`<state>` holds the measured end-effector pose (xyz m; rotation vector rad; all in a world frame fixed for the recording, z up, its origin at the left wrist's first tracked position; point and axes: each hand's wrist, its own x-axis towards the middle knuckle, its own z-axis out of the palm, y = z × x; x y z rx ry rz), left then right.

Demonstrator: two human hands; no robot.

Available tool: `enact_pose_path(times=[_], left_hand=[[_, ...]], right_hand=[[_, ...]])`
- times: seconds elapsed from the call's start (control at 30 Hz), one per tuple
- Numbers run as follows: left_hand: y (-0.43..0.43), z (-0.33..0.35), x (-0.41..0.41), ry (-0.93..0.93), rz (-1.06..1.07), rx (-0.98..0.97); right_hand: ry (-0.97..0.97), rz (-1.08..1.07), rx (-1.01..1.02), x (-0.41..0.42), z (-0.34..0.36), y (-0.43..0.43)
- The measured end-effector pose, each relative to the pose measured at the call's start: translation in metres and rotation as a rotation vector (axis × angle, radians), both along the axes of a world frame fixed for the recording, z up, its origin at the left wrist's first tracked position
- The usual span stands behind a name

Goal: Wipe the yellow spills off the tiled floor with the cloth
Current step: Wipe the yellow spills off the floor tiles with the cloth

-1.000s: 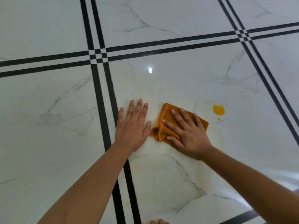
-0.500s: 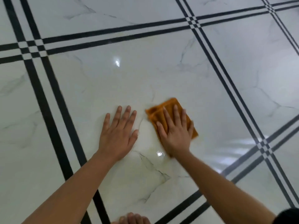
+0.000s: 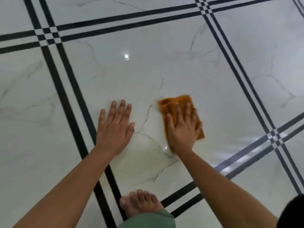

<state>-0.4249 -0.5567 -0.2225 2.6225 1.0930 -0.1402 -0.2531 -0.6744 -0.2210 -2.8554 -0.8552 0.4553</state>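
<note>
A folded orange cloth [image 3: 176,101] lies flat on the glossy white marble floor tile [image 3: 164,68]. My right hand [image 3: 183,128] presses down on the cloth with straight, spread fingers and covers most of it. To the left of it my left hand [image 3: 115,127] rests flat on the bare tile, fingers straight, about a hand's width from the cloth. No bright yellow spot shows in this view; a faint yellowish smear [image 3: 148,155] tints the tile below and between the hands.
Black double grout stripes cross the floor: one pair [image 3: 65,89] left of my left hand, another pair [image 3: 243,79] to the right, one pair [image 3: 131,18] along the top. My bare foot [image 3: 139,203] and a green trouser hem [image 3: 148,219] show at the bottom edge.
The yellow spot seen one second ago to the right of the cloth is gone from view. My right hand slid the cloth to the right, and the view tilted down so my foot shows.
</note>
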Motion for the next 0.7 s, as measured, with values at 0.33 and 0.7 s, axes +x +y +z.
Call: enact_pose_path(times=[0.33,0.7], left_hand=[[-0.028,-0.004,-0.072,0.03,0.118,0.042],[-0.048,0.0,-0.13,0.066,0.328,0.031]], right_hand=[[0.044,0.23,0.012,-0.094,0.001,0.012],[0.061,0.393,0.013,-0.16,-0.001,0.021]])
